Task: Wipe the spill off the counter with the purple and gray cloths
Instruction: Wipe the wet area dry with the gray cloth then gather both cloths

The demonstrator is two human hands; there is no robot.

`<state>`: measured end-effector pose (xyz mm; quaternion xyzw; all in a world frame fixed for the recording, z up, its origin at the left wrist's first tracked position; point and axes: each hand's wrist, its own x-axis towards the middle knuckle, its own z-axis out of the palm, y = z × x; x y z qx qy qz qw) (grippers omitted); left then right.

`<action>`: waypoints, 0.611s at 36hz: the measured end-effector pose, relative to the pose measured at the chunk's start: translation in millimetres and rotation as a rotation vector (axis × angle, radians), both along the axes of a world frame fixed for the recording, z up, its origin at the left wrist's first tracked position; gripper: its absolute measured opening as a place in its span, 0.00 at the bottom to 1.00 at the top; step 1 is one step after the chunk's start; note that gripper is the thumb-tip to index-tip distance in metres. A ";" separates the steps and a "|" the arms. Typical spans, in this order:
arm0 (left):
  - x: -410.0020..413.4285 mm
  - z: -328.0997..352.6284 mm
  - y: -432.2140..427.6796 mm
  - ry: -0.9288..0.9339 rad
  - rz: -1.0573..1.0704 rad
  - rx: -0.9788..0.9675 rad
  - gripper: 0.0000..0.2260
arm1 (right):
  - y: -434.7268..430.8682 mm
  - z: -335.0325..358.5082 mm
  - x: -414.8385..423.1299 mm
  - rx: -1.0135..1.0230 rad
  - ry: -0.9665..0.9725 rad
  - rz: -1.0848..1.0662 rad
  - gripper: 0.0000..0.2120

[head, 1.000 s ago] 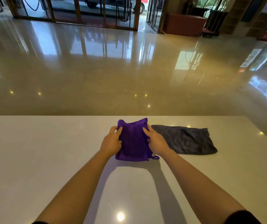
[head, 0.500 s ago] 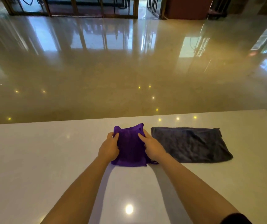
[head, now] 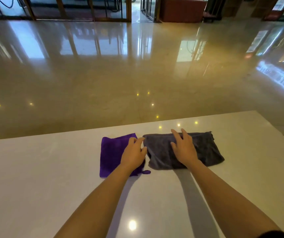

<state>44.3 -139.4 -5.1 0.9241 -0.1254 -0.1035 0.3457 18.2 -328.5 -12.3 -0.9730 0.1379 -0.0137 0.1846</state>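
Partly under the hands [head: 158, 150]: purple cloth [head: 111, 155], gray cloth [head: 206, 152].

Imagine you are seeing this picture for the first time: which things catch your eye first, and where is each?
The deep purple folded cloth lies mid-counter, beside a wider dark gray plush cloth on its right, both on the glossy white counter. The left hand rests over the purple cloth's right edge, fingertips reaching toward the gray one, while the right hand lies spread on the gray cloth. Beyond stretches a shiny beige floor mirroring windows.
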 end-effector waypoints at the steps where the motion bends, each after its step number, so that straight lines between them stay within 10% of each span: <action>1: -1.1 -0.6 -9.3 0.029 -0.014 -0.019 0.19 | -12.9 -0.3 -4.1 0.002 0.017 -0.042 0.24; 22: 13.0 -33.4 -60.8 0.272 -0.038 0.128 0.17 | -113.9 -27.1 -20.7 0.313 0.082 -0.350 0.22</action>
